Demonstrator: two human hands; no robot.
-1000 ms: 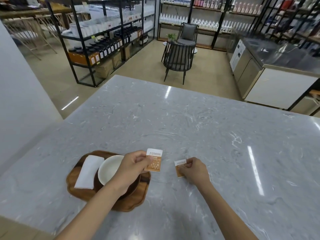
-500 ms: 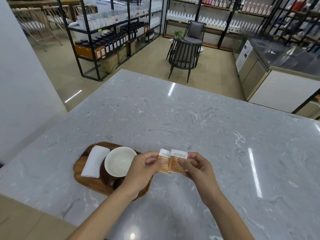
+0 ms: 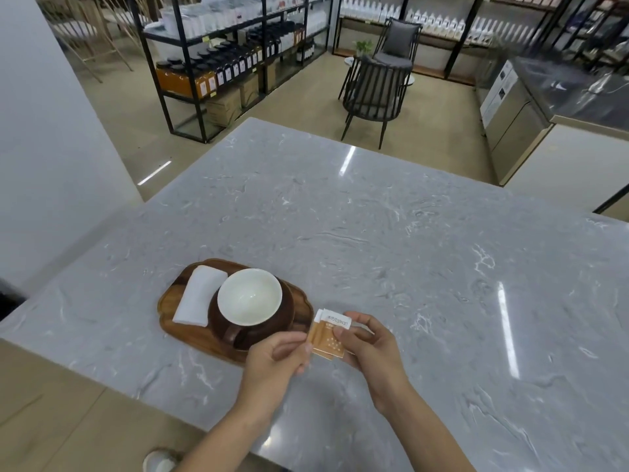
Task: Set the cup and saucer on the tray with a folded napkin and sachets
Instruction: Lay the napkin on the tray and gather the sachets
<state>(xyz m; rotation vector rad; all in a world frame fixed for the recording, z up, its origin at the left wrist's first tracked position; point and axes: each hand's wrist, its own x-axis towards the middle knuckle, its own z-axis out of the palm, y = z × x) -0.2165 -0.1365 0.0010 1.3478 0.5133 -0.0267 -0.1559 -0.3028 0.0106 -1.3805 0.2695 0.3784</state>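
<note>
A dark wooden tray (image 3: 170,301) lies near the table's front left edge. On it rests a folded white napkin (image 3: 199,299) at the left and a white cup (image 3: 249,296) on a dark brown saucer (image 3: 286,313). Just right of the tray, two orange and white sachets (image 3: 328,338) are stacked together. My right hand (image 3: 369,345) pinches them from the right, thumb on top. My left hand (image 3: 275,361) touches their left edge with its fingertips.
The grey marble table (image 3: 374,240) stretches far ahead and to the right. Beyond it stand a black chair (image 3: 372,93), black shelving with bottles (image 3: 231,63) and a steel counter (image 3: 561,97). A white wall (image 3: 51,131) is at the left.
The two sachets, one in each hand a second ago, have been brought together and stacked. Both hands have moved closer to the tray's right edge.
</note>
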